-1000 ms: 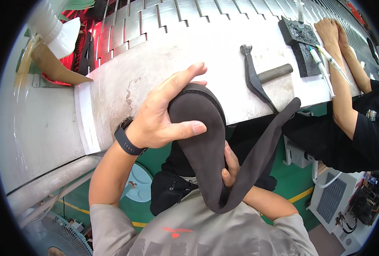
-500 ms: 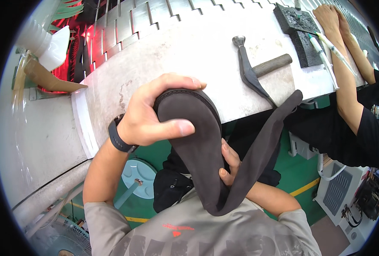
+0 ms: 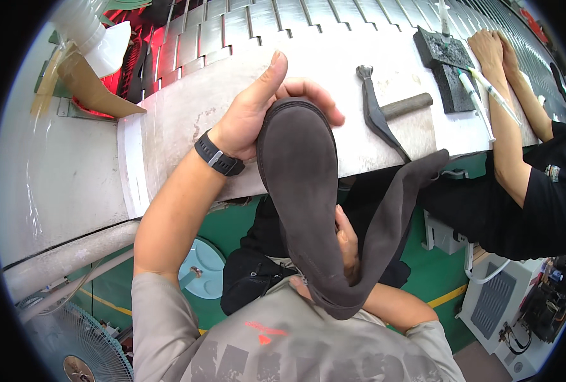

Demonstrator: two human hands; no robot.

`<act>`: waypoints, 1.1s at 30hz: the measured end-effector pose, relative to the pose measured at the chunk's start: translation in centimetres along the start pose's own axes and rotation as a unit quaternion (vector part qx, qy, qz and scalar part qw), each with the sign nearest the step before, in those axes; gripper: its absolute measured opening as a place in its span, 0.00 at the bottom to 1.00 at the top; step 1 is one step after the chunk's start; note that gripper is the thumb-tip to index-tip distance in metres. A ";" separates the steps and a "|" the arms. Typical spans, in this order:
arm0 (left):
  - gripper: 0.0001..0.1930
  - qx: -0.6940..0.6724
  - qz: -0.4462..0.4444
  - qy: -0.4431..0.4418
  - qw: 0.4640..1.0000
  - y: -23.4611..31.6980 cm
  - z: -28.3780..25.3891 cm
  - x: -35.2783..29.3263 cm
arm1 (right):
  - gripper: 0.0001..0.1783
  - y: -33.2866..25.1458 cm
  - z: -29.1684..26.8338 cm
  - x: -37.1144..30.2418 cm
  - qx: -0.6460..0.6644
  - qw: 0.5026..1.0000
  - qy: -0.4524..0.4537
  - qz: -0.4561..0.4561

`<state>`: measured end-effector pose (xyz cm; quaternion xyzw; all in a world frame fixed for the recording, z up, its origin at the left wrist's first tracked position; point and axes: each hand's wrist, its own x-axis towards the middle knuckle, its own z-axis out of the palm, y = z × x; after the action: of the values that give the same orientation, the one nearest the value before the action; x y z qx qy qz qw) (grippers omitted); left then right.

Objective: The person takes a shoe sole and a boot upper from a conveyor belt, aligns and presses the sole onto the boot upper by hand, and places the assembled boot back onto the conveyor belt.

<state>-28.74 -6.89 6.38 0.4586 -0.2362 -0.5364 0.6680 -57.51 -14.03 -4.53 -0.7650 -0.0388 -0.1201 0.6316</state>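
A tall dark brown suede boot [image 3: 301, 153] is held in front of my chest, toe pointing away from me. Its long shaft [image 3: 391, 216] folds back up to the right in a V. My left hand [image 3: 261, 105] cups the toe from the left, thumb raised off the boot and fingers spread behind and past the toe. Between the foot part and the shaft, my right hand [image 3: 348, 239] grips the boot from beneath, its fingers partly hidden by the suede. A hammer [image 3: 375, 114] with a dark metal head and a wooden handle lies on the table beyond.
A slatted metal conveyor [image 3: 251, 25] runs behind the pale worktable [image 3: 187, 121]. At right, another person's forearms [image 3: 509, 121] rest by black foam blocks [image 3: 445, 70] and syringes [image 3: 475, 95]. A cardboard piece [image 3: 95, 89] stands left. Below are a blue stool [image 3: 210, 267] and a fan [image 3: 73, 350].
My left thumb has lifted off the sole and points up, with the fingers now spread behind the toe. The boot has turned more upright, and its shaft end has dropped slightly.
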 end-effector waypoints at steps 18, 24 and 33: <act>0.25 -0.098 0.009 -0.001 0.995 0.6 -1.9 -1.5 | 0.54 -10.4 -5.3 2.0 -0.240 0.959 -0.124 0.087; 0.26 -0.064 0.055 0.013 0.996 2.1 -1.5 -3.7 | 0.48 -22.5 -10.0 7.0 -0.050 0.996 0.026 0.075; 0.09 0.428 0.165 0.362 0.812 -3.8 -0.6 -13.3 | 0.24 -26.5 -14.8 29.5 -0.147 0.976 0.139 -0.085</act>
<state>-34.31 5.76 5.19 0.8132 -0.2550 -0.0587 0.5198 -36.52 -25.90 30.26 -0.8190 0.0024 -0.2832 0.4990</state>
